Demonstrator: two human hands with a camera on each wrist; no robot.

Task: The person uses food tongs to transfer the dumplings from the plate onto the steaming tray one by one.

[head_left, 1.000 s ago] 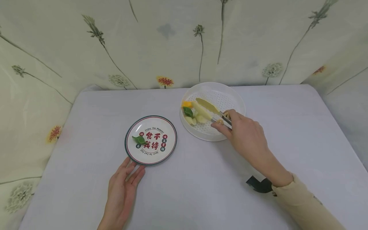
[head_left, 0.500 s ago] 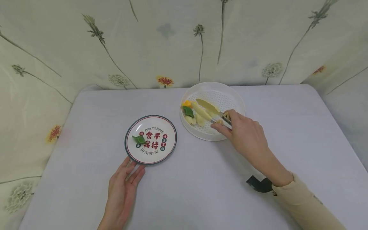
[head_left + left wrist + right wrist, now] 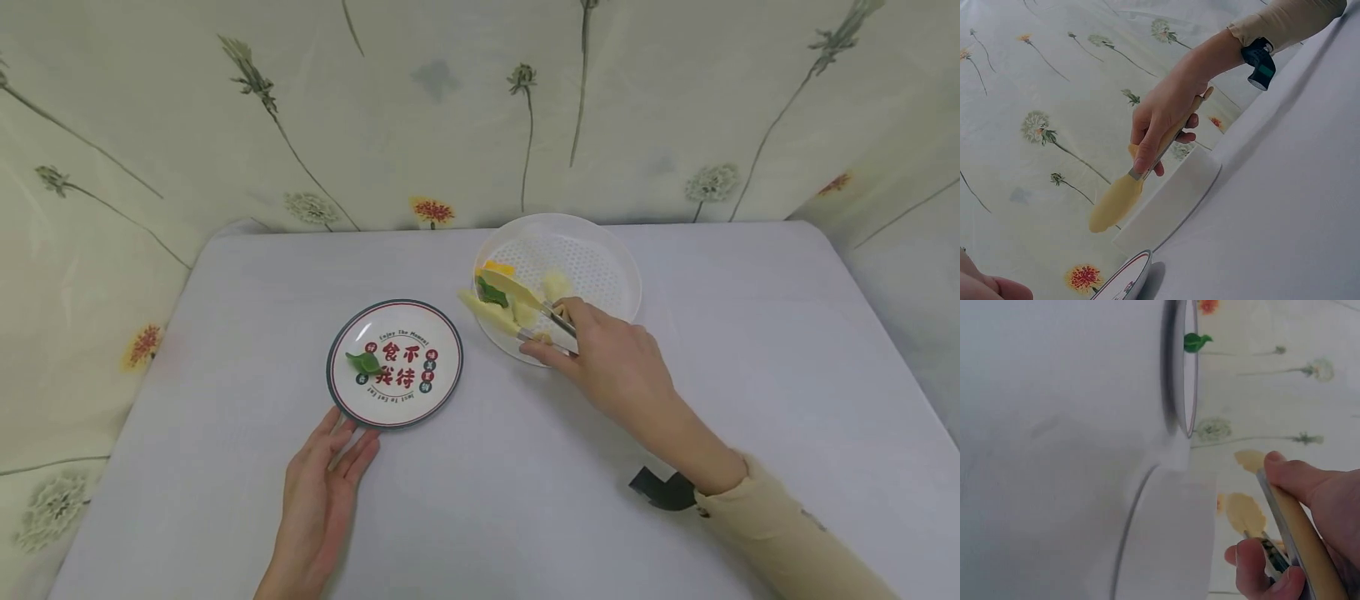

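Tongs (image 3: 513, 288) are hovering at the white tray's (image 3: 596, 267) left side, tips apart, a green piece (image 3: 494, 292) showing between; can't tell if they're touching it; my right fingers (image 3: 551, 356) are gripping the handles; my left hand (image 3: 322, 479) is touching the plate (image 3: 393, 320), fingers relaxed; another green piece (image 3: 364, 363) is lying on it.

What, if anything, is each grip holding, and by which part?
Right grip: the tongs, by their handles. Left grip: nothing visibly clasped; it rests at the near rim of the plate.
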